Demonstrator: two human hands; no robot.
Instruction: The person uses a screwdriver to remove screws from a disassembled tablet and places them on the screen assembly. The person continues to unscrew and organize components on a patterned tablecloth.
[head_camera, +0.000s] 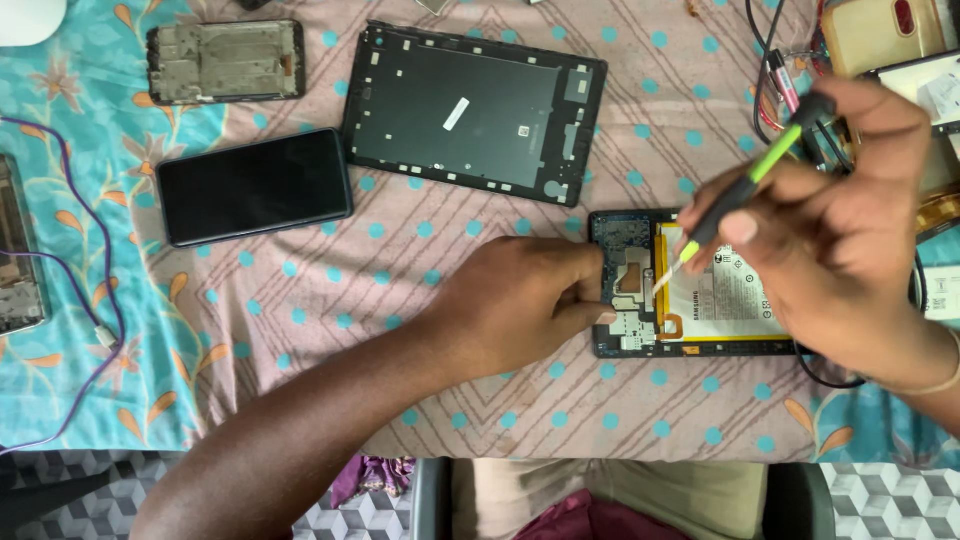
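An opened tablet (640, 330) lies on the patterned cloth, with its circuit board and white battery (725, 300) exposed. My left hand (520, 300) rests on the tablet's left edge, thumb and fingers pressing on the board. My right hand (830, 220) grips a green and black screwdriver (745, 185). Its tip points down at the board beside the battery's left edge.
A black tablet back cover (475, 110) lies at the top centre. A dark phone (255, 187) and a bare phone frame (225, 62) lie to the left. A purple cable (95, 300) loops at far left. Wires and phone parts (880, 40) crowd the top right.
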